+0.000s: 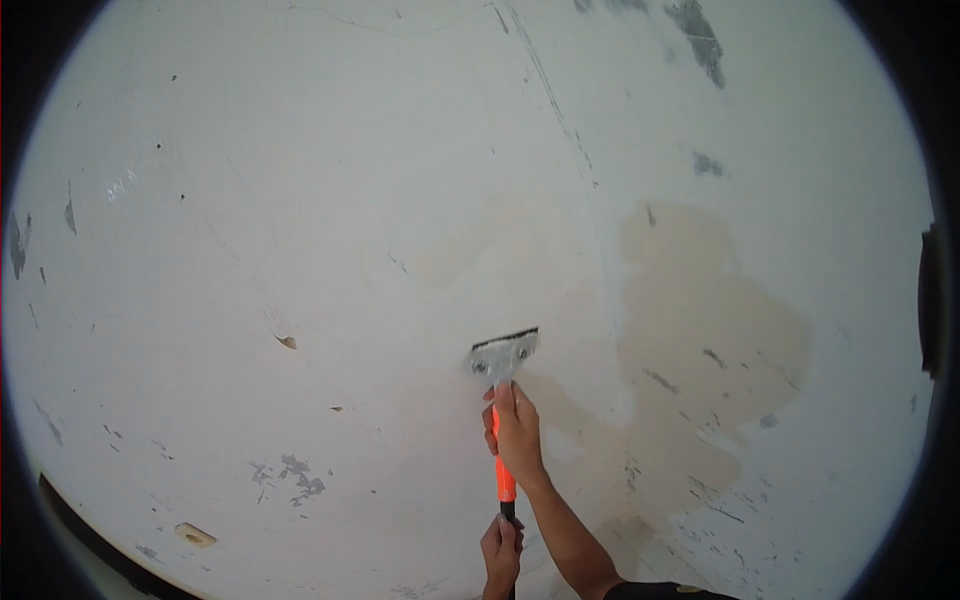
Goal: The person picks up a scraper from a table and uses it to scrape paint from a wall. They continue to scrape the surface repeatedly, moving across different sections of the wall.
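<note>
A wall scraper [505,353] with a wide metal head, dark blade edge and orange-and-black handle stands nearly upright before the pale wall [350,230]. My right hand [519,432] is closed around the orange upper part of the handle, just below the head. Lower down, my left hand [502,548] grips the black end of the handle. The blade is slightly tilted, its right end higher. It appears to be at the wall surface, but firm contact cannot be made out.
A large tan damp-looking patch [700,310] spreads over the wall right of the scraper. Grey chipped spots [303,482] and scratches mark the surface. A small outlet-like fitting [195,535] sits low on the left. A dark object [930,300] stands at the far right edge.
</note>
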The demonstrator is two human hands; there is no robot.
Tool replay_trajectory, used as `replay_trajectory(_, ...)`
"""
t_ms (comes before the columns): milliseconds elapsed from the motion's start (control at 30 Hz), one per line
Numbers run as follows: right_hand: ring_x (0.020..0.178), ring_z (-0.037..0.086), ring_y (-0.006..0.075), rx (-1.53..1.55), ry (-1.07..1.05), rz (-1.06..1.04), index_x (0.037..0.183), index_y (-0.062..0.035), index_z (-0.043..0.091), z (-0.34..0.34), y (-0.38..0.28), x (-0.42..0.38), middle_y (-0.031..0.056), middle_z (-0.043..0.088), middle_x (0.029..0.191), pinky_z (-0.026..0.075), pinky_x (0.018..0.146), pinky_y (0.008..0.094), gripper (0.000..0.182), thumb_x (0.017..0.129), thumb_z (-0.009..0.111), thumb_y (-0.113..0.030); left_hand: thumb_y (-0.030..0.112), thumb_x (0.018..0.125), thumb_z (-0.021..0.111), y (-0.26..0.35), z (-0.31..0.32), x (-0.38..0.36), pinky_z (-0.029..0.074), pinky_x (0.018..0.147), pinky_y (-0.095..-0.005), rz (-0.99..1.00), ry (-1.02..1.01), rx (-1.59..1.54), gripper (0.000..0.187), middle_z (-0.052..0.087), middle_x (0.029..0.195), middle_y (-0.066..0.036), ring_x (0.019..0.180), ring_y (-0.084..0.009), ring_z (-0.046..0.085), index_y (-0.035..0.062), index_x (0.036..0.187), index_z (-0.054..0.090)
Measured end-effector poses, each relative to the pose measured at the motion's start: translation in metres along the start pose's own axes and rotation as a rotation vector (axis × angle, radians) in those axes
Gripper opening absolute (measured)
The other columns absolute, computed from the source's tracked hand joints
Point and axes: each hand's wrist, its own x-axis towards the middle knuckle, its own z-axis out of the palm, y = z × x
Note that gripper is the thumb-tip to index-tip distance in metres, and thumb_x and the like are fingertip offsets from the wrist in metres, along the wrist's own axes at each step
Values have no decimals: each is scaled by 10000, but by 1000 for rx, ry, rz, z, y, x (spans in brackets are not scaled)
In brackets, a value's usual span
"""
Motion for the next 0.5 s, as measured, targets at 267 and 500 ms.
replay_trajectory(267,404,407,83,90,4,-34,1011,-53,513,-4,-19,27,0,468,611,324,379,244,398,1061,405,-433,347,1058,459,19,5,26,297,478,-254,64,-38,95,382,428,587,38,510,-58,362,18,905,580)
replay_trajectory(500,877,610,261,673,-394,311,1162,-57,557,-91,58,-37,108,619,913,491,822,433,469,1047,380,-476,319,973,595,-46,-53,-29,430,552,-352,70,11,564,288,551,626,-114,548,-221,542,35,935,621)
